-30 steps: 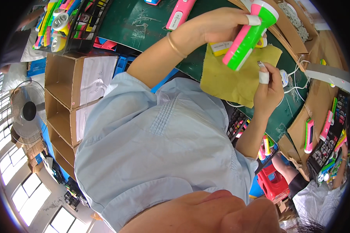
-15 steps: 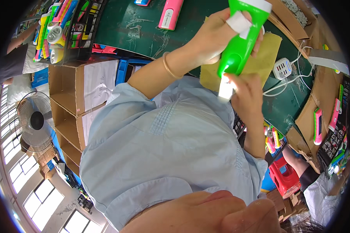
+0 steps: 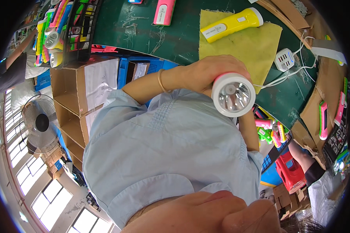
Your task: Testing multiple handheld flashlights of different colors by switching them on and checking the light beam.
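Observation:
My left hand (image 3: pixel 217 72) is wrapped around a flashlight (image 3: pixel 234 95) near the front of my shirt. Its round white head faces up, showing a silvery reflector and an unlit bulb. Only a pinkish-red edge of its body shows; the rest is hidden by hand and head. My right forearm (image 3: pixel 249 134) reaches up behind the flashlight head, which hides the right hand and its fingers. Beyond the hands, a yellow flashlight (image 3: pixel 233 25) with a white head lies on a yellow cloth (image 3: pixel 260 52) on the green table (image 3: pixel 175 46).
A pink flashlight (image 3: pixel 164 11) lies on the table's far left. A white charging hub (image 3: pixel 284 59) with cables sits on the right. A black basket (image 3: pixel 79 39) of flashlights stands far left, above cardboard compartments (image 3: pixel 72 105). A co-worker's arm (image 3: pixel 299 155) shows at right beside a red stool (image 3: pixel 289 171).
The green flashlight with its glowing end has left view. My left hand has come nearer with a white-headed flashlight. The yellow flashlight on the cloth is uncovered; my right hand has become hidden.

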